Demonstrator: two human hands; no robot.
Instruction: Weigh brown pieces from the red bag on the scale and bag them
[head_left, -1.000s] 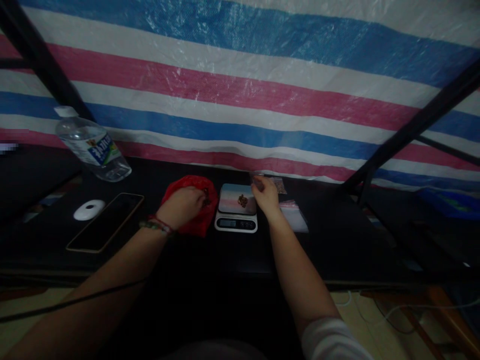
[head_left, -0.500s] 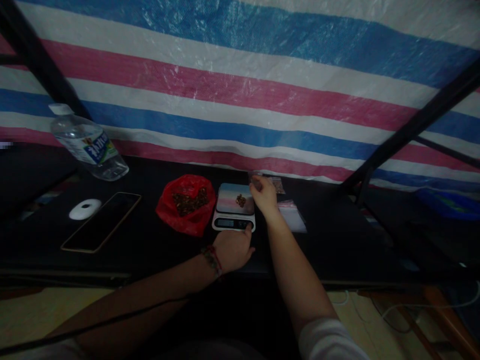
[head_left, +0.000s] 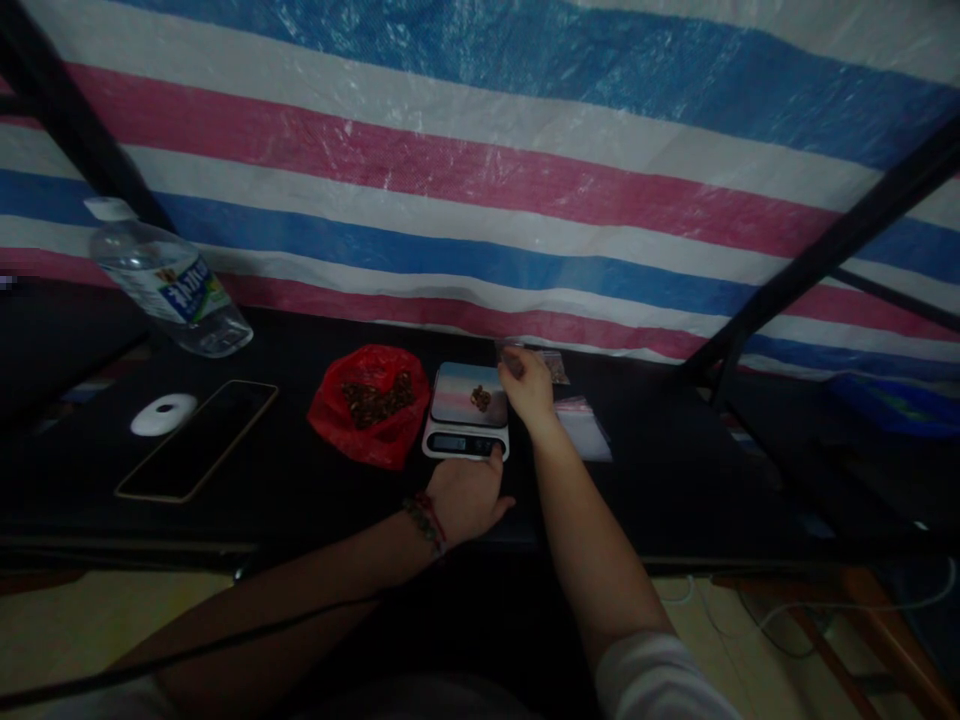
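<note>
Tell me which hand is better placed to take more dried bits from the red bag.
Probably the left hand: it lies nearer the red bag, touching only the scale. The right hand holds a small clear bag.

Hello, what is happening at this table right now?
A person is weighing small brown pieces on a kitchen scale. The left hand touches the front of the scale by its display, while the right hand holds a small clear bag beside the platform. An open red bag of the same pieces lies left of the scale.
</note>
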